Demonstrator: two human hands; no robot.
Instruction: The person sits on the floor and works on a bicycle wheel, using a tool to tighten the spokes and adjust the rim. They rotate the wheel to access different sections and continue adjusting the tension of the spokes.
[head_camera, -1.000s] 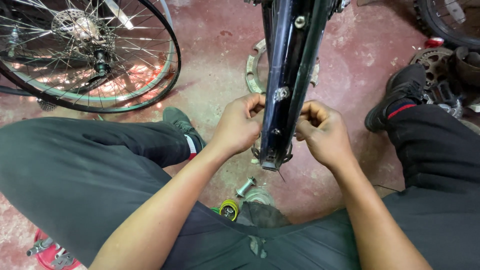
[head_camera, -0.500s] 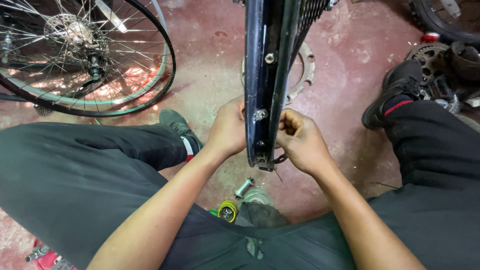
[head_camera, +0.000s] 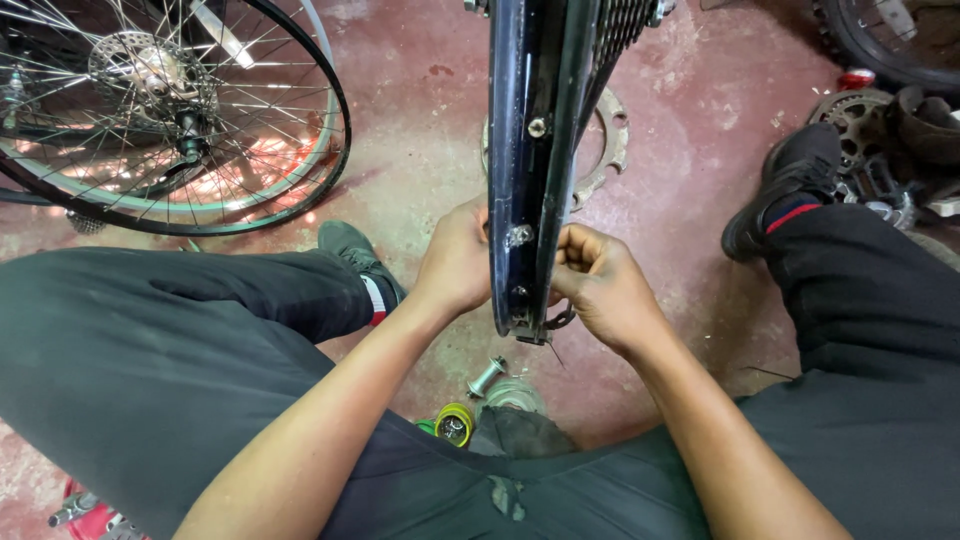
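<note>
Head view: a dark blue bicycle frame part (head_camera: 525, 150) stands almost upright between the person's knees, and its lower end hangs just above the red floor (head_camera: 420, 120). The left hand (head_camera: 458, 262) lies against the left side of this part, near the bottom; its fingers curl around the edge and are partly hidden behind the metal, so I cannot tell how tightly they close. The right hand (head_camera: 603, 285) is on the other side, with the fingers bent together close to a small bolt (head_camera: 519, 236) and a thin dark wire loop (head_camera: 558, 320) at the lower end; it seems to pinch something small there, but what exactly is not clear.

I judge the frame part to be stiff, rather heavy metal, smooth and maybe greasy, so it is best held around its flat sides near the bottom, as now. The small hardware is light and easy to drop.

A spoked wheel (head_camera: 170, 110) lies on the floor at left, well apart.
</note>
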